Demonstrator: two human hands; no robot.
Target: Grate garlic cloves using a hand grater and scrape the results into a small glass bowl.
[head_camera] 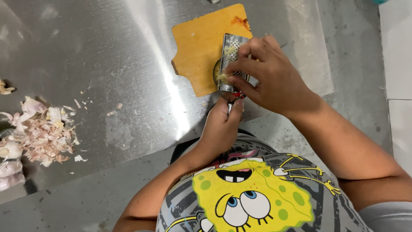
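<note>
A small metal grater (231, 53) lies tilted over an orange-brown wooden cutting board (197, 47) on a steel table. My left hand (221, 126) grips the grater's handle at the board's near edge. My right hand (268, 75) presses a small pale piece, likely garlic (223, 77), against the grater's lower face with the fingertips. Pale grated bits cling to the grater's holes near its top.
The steel table (107, 64) runs to a near edge by my body. A heap of garlic skins (43, 129) lies at the far left, with peeled cloves (9, 150) beside it. Grey floor and a white surface (397, 47) are on the right.
</note>
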